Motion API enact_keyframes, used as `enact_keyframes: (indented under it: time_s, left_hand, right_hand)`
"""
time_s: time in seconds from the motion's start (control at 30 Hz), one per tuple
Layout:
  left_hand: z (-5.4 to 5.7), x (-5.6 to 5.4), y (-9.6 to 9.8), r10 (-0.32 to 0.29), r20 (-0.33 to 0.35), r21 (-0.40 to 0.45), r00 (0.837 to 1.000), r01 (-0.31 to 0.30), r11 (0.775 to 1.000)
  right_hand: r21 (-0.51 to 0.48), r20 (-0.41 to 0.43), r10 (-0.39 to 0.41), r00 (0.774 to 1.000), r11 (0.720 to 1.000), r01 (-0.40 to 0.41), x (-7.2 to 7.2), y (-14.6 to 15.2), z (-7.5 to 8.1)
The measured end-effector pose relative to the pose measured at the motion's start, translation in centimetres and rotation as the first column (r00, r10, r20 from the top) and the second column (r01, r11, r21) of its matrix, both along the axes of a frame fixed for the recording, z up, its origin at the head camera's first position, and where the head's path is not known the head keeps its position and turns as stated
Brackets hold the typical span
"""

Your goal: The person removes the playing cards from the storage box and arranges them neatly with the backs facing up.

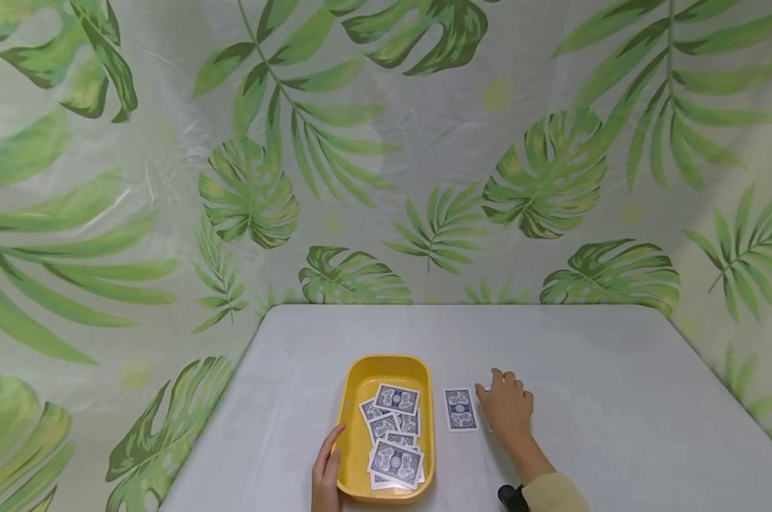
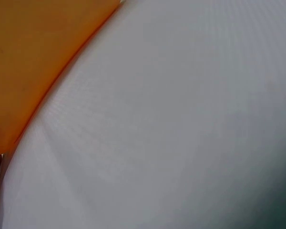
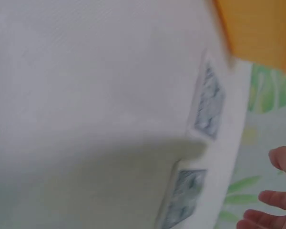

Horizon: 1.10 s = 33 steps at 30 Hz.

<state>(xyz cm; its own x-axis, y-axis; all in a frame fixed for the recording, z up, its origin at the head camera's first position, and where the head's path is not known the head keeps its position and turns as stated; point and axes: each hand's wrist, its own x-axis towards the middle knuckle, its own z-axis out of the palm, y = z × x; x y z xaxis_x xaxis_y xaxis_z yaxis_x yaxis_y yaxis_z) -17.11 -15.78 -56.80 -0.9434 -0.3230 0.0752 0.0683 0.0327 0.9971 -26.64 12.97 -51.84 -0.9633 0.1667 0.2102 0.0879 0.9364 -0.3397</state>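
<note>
Head view: right hand (image 1: 506, 407) rests palm-down on the grey table (image 1: 603, 398), fingers bent over a playing card that is almost wholly hidden beneath them; whether the grip pinches it or only covers it, I cannot tell. Just beside the fingertips, on the thumb side, lies a second card (image 1: 460, 409), face down, blue patterned back with white border, flat on the table. Beyond that card stands a yellow tray (image 1: 354, 398), oblong with rounded corners. Inside it, a loose heap of cards (image 1: 394, 441), all face down, overlapping at odd angles. Left hand (image 1: 325, 469) lies against the tray's outer wall, fingers straight, grip relaxed and holding nothing.

Left wrist view: only the tray's orange-yellow wall (image 2: 33, 62) and bare table; the hand barely shows at the frame edge.

Right wrist view: blurred. Two face-down cards, one (image 3: 209, 102) nearer the tray corner (image 3: 257, 28), the other (image 3: 183, 198) closer to the fingertips (image 3: 271, 198), which appear loosely spread.
</note>
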Motion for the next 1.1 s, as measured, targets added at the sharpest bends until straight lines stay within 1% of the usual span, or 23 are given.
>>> enact_keyframes:
  time_s: [0.07,0.13,0.27,0.37,0.47,0.6,0.7,0.83,0.93,1.0,1.1]
  left_hand:
    - [0.0,0.0,0.0,-0.001,0.014,-0.004,1.000,0.001,1.000]
    - [0.0,0.0,-0.1,-0.004,0.032,-0.001,0.999,0.004,1.000]
    - [0.1,0.1,0.0,-0.008,0.033,-0.002,0.999,0.008,1.000]
    - [0.0,0.1,0.0,-0.010,0.024,-0.001,1.000,0.010,1.000]
    - [0.0,0.2,0.0,-0.011,0.011,-0.004,1.000,0.011,1.000]
    - [0.0,0.2,0.0,-0.015,-0.011,-0.009,1.000,0.015,1.000]
    - [-0.1,0.1,0.0,-0.016,-0.024,-0.016,1.000,0.015,1.000]
    - [-0.3,0.0,-0.1,-0.013,-0.068,-0.032,0.998,0.011,0.999]
    - [-0.5,-0.1,-0.1,-0.017,-0.106,-0.041,0.994,0.012,0.999]
    - [-0.5,-0.1,-0.1,-0.017,-0.108,-0.043,0.994,0.012,0.999]
    - [-0.5,-0.1,-0.1,-0.021,-0.090,-0.043,0.996,0.017,0.999]
  right_hand:
    - [-0.005,-0.057,0.030,0.998,1.000,-0.030,0.2,-1.0,1.0]
    - [-0.007,-0.090,0.059,0.994,0.998,-0.060,0.4,-2.1,1.9]
    - [-0.021,-0.124,0.114,0.986,0.993,-0.117,1.2,-4.5,3.2]
    - [-0.005,-0.142,0.149,0.979,0.988,-0.151,1.9,-6.1,3.6]
    - [0.024,-0.144,0.195,0.970,0.981,-0.194,2.7,-7.6,3.7]
    - [0.045,-0.150,0.283,0.947,0.959,-0.280,3.6,-9.3,3.5]
    - [0.105,-0.175,0.365,0.914,0.930,-0.351,4.2,-10.2,2.9]
    - [0.207,-0.183,0.477,0.860,0.873,-0.441,5.1,-11.1,1.7]
    - [0.254,-0.127,0.542,0.830,0.827,-0.501,5.7,-11.7,1.0]
    - [0.284,-0.074,0.573,0.816,0.796,-0.534,6.0,-12.0,0.7]
    - [0.310,0.007,0.609,0.793,0.753,-0.581,6.4,-12.2,0.4]
